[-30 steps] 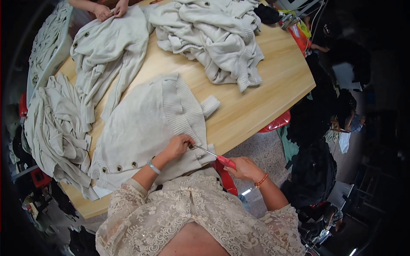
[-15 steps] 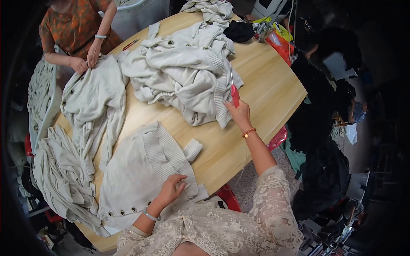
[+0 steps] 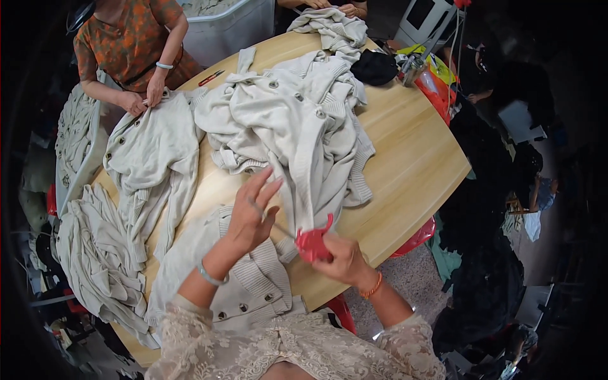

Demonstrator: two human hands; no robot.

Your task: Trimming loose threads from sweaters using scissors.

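- The ribbed button strip (image 3: 308,164) of a pale cardigan hangs from the garment pile (image 3: 253,114) across the desk (image 3: 408,139); its long axis runs from the far side toward the person.
- Its lower end lies behind the red-handled tool (image 3: 313,245), just beyond the right hand (image 3: 344,258), which is the nearer of the 2 to that end.
- The right fingers are closed round the tool's handle; whether they also touch cloth, I cannot tell.
- The tool's blurred metal shaft points left, toward the left hand (image 3: 247,223); contact is unclear.
- The left fingers are spread apart, with nothing visibly gripped, over 1 near cardigan (image 3: 183,253) at the desk's near edge.
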